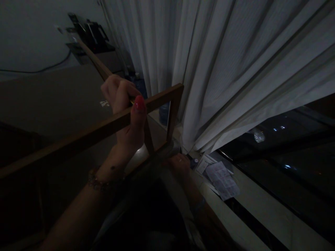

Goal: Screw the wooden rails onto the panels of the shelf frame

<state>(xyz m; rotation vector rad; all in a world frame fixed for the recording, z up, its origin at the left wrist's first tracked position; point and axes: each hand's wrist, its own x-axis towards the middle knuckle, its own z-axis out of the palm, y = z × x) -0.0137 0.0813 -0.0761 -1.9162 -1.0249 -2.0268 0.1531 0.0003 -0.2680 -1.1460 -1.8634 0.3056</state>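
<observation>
A brown wooden frame [162, 97] crosses the view, its far corner raised towards the curtain. My left hand [128, 111] is closed around its upper bar, the red-nailed thumb lying over the wood. Another wooden bar [96, 62] slants away behind that hand. Lower down and to the right, my right hand [180, 165] has its fingers curled beside a pale, crumpled fabric-like thing [167, 151] by the frame's lower corner. Deep shadow hides what its fingers grip, if anything.
Long white curtains [209, 69] hang close beyond the frame. Papers [222, 179] lie on the pale ledge at right, beside a dark window [293, 139]. A black kettle [96, 33] stands on a dark cabinet at upper left, with a black cable [39, 71] nearby.
</observation>
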